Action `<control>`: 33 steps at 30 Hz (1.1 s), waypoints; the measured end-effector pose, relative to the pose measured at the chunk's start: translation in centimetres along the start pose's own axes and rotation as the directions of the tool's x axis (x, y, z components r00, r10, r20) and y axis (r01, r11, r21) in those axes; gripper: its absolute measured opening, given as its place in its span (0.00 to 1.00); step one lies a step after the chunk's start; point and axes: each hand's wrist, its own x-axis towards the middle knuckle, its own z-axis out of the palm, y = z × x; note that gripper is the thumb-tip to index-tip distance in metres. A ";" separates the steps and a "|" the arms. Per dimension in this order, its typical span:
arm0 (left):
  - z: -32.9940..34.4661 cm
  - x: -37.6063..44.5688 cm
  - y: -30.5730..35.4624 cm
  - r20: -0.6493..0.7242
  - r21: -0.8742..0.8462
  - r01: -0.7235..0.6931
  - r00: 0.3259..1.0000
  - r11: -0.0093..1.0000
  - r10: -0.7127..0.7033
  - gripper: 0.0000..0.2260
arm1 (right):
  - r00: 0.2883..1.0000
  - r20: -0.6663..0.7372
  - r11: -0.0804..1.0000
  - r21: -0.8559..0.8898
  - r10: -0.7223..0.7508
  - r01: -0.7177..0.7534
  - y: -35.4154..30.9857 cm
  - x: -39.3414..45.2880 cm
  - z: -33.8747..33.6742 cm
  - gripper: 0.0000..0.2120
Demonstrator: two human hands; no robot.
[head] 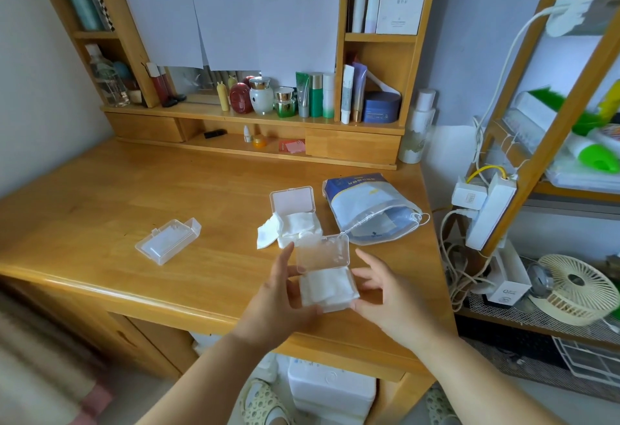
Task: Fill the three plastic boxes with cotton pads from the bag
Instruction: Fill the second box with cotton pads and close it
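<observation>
I am holding one clear plastic box (327,285) up over the front edge of the wooden desk (141,196), its hinged lid (322,253) standing open and tilted away from me, and a stack of white cotton pads (323,287) is lying inside it, filling the tray. My left hand (280,304) is cupping the box from the left side, the thumb rising along the left edge by the lid hinge and the other fingers curling underneath. My right hand (385,300) is gripping the right side, the fingers bending in against the wall of the box and the thumb pressing at its lower right corner. Just behind the held box, a second box (295,213) is sitting on the desk with its lid up, overflowing with pads, and a few loose pads (268,233) are spilling out onto the wood at its left. Right of that, the blue and white bag (365,210) is lying flat with its drawstring mouth facing toward the desk's right edge. Well off to the left, the third box (167,240) is resting closed on the desk, apart from everything else; I cannot tell what it contains. Bottles and jars (288,95) are standing along the shelf at the back.
</observation>
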 end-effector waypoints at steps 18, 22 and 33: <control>-9.4 0.0 -5.1 -0.580 -0.016 0.109 0.809 0.994 -0.098 0.49 | 0.980 -0.090 0.983 -0.071 -0.177 0.171 -2.3 2.2 5.1 0.15; -9.1 3.0 -5.8 -0.620 -0.034 0.171 0.769 0.985 -0.154 0.45 | 0.959 -0.155 0.971 -0.070 -0.237 0.229 -1.7 2.4 5.7 0.13; -7.9 6.0 -5.6 -0.598 0.025 0.198 0.788 0.980 -0.144 0.36 | 0.946 -0.189 0.965 -0.058 -0.262 0.255 -1.3 2.2 5.7 0.12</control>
